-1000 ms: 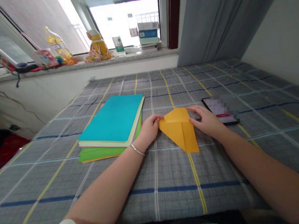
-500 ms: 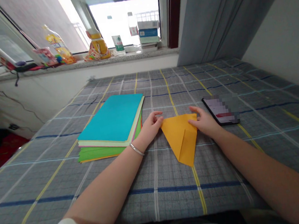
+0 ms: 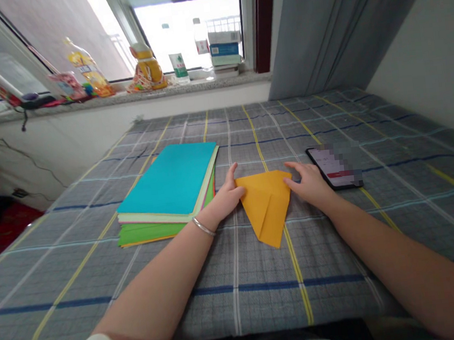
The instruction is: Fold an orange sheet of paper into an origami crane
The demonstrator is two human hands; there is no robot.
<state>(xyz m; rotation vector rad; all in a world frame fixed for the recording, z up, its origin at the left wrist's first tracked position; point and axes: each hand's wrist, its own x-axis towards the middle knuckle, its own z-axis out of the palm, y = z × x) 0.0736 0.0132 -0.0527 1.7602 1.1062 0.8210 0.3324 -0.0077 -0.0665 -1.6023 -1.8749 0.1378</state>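
A folded sheet of orange-yellow paper [image 3: 266,201] is over the middle of the cloth, wide at the far side and narrowing towards me, with a raised fold down its front. My left hand [image 3: 228,196] grips its far left corner, thumb at the edge and one finger pointing up and away. At the far right corner, my right hand [image 3: 308,183] has the paper between thumb and fingers; the fingertips behind it are partly hidden. A silver bangle [image 3: 204,226] circles my left wrist.
Left of my hands lies a stack of coloured paper [image 3: 171,178], blue on top, green lower down. A phone [image 3: 334,167] rests beside my right hand on the checked cloth [image 3: 151,297]. Bottles, boxes and a yellow jug [image 3: 147,67] line the windowsill [image 3: 186,89].
Both hands and the folded paper have shifted a little to the left. My left index finger has straightened upward. The paper stack and phone stay in place.
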